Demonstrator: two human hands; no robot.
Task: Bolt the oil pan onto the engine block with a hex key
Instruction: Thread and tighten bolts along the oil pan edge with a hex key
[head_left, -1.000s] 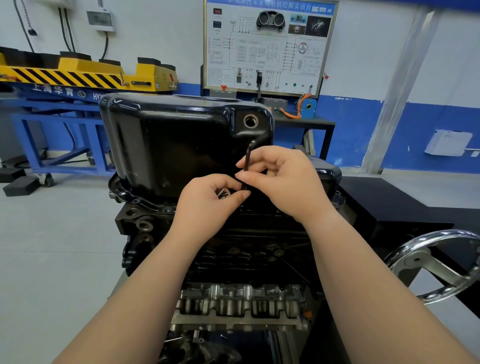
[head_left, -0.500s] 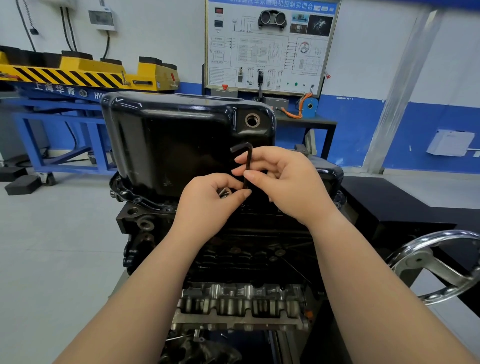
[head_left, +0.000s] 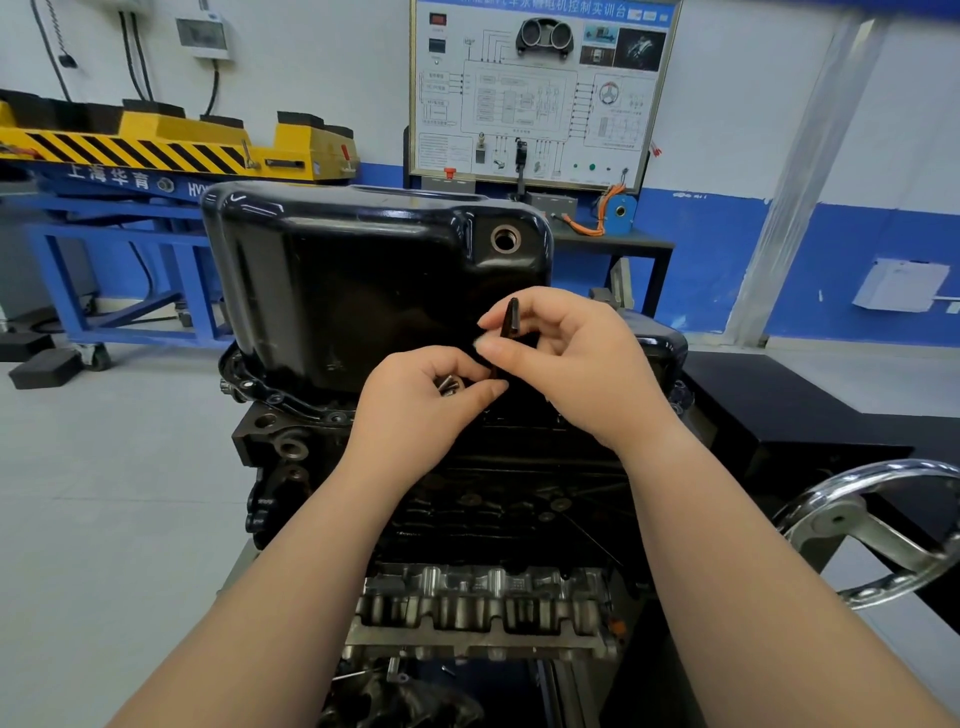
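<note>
Right hand: you're pinching the hex key; seat it square.
Left hand: curled round bolts; hold steady.

- Lift, yellow with black stripes, on a blue frame, far left.
- Board on the back wall (print too small to read).
- Handwheel, lower right.

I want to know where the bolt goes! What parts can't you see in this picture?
- Head view, hex key: its lower end and whatever it meets are hidden behind the right hand and left hand.
- Head view, bolts: the left hand's fingers cover most, so no count.
- Head view, wheel: cut off by the right edge.
- Head view, wall board: its writing is too small.
</note>
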